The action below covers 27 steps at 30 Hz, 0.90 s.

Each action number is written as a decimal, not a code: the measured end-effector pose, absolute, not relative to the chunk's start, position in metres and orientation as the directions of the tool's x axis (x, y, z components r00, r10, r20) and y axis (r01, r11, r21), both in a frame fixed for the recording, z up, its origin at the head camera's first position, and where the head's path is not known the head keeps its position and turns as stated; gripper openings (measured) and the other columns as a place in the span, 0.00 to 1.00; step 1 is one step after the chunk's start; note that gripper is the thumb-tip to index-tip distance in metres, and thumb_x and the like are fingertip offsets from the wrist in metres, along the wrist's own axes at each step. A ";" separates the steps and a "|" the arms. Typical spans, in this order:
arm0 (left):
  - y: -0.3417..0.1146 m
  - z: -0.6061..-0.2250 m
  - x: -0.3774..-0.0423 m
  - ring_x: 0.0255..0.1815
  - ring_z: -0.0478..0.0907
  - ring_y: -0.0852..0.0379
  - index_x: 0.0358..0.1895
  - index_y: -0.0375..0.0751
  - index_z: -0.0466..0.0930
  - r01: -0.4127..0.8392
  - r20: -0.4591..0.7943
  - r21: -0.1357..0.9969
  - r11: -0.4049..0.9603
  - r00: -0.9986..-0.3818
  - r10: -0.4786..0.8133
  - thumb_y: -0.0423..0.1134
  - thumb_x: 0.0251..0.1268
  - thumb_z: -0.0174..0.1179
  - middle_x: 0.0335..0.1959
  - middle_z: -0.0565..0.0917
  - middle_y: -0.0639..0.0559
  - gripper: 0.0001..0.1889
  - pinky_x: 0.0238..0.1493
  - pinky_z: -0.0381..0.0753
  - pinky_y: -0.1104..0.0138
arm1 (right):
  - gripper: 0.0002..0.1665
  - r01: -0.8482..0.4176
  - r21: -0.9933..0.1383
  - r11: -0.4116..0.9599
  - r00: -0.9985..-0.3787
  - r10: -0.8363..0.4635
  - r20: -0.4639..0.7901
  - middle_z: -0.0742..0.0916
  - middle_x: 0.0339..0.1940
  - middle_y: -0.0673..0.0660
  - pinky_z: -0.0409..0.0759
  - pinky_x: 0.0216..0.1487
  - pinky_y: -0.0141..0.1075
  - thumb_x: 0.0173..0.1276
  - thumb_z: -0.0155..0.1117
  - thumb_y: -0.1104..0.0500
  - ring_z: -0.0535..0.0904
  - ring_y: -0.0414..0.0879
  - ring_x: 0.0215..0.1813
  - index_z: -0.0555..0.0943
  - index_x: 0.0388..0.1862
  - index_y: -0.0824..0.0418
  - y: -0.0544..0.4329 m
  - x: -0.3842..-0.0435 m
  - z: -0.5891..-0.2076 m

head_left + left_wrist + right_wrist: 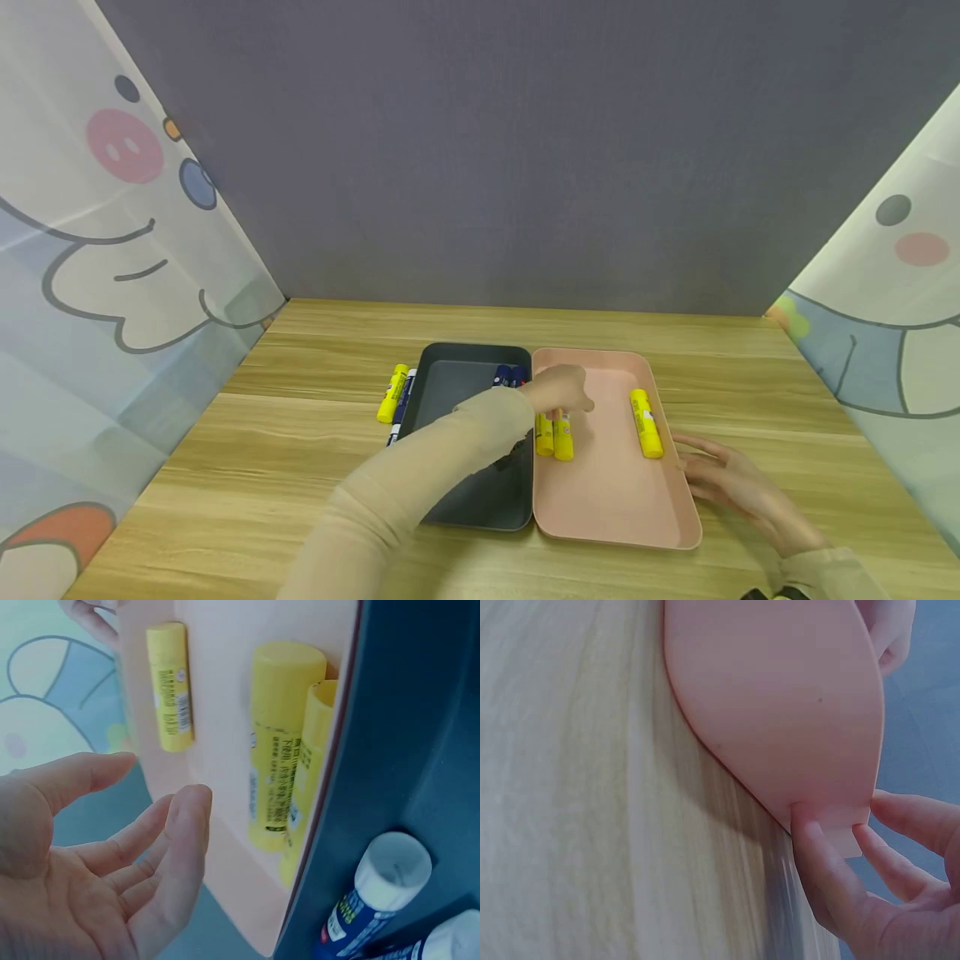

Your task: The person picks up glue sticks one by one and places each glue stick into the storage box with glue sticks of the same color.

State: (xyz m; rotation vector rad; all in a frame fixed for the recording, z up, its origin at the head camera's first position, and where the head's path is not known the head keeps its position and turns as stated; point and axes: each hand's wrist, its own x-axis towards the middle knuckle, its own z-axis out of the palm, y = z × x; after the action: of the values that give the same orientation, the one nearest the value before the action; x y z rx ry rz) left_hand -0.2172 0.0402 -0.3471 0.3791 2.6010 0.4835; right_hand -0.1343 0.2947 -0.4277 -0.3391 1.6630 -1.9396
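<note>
The left hand's fingers are spread in a loose curve with a gap between thumb and fingertips, and they grip nothing. The left hand (558,388) hangs over the near-left part of the pink tray (600,508), reaching across from the sleeve (442,442). Just under those fingers a pair of yellow glue sticks (563,442) lies side by side along the tray's wall, apparently tucked there so that the wall keeps them from rolling.

The right hand (727,479) has relaxed, nearly straight fingers, their tips touching the outside of the pink tray's right wall; it seems to steady the tray rather than lift it. Just across that wall from these fingertips lies a lone yellow stick (647,423), probably held in line by the side.

To the left of the left fingers, a dark tray (465,375) stands against the pink one and holds blue glue sticks (394,877) with white caps. The colours look grouped by tray. Farther left, past the dark tray's outer wall, another yellow stick (392,393) and blue ones (405,396) lie loose.

Under everything spreads a wood-grain table (300,375). Beyond the fingers rises a grey panel (480,167), with cartoon-printed curtains (90,275) at both sides.
</note>
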 end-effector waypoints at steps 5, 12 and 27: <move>0.031 -0.338 -0.212 0.20 0.79 0.53 0.33 0.40 0.74 0.246 -0.358 0.401 0.882 -0.845 0.398 0.45 0.57 0.57 0.21 0.76 0.53 0.11 0.22 0.78 0.70 | 0.22 0.249 -0.966 -0.066 -0.820 -0.545 -0.174 0.80 0.46 0.43 0.76 0.47 0.34 0.67 0.47 0.65 0.77 0.39 0.47 0.72 0.48 0.37 0.295 -0.134 -0.428; 0.014 -0.329 -0.204 0.25 0.80 0.53 0.37 0.39 0.78 0.274 -0.321 0.454 0.848 -0.837 0.443 0.44 0.58 0.57 0.27 0.77 0.54 0.12 0.20 0.76 0.72 | 0.22 0.252 -0.967 -0.045 -0.823 -0.536 -0.190 0.81 0.46 0.44 0.76 0.47 0.34 0.68 0.46 0.65 0.78 0.39 0.47 0.72 0.48 0.36 0.295 -0.134 -0.427; -0.023 -0.316 -0.195 0.20 0.72 0.61 0.38 0.42 0.78 0.292 -0.251 0.459 0.839 -0.864 0.437 0.45 0.58 0.56 0.32 0.77 0.54 0.11 0.22 0.72 0.73 | 0.21 0.278 -0.960 -0.039 -0.832 -0.510 -0.220 0.81 0.46 0.47 0.76 0.48 0.35 0.68 0.45 0.65 0.78 0.42 0.48 0.71 0.51 0.41 0.294 -0.134 -0.425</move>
State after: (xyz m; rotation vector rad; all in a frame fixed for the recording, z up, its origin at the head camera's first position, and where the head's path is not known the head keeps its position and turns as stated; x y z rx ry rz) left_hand -0.1947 -0.0234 -0.3163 0.5478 2.6706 0.5872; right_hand -0.1337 0.2938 -0.4247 -0.2445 1.7091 -1.9216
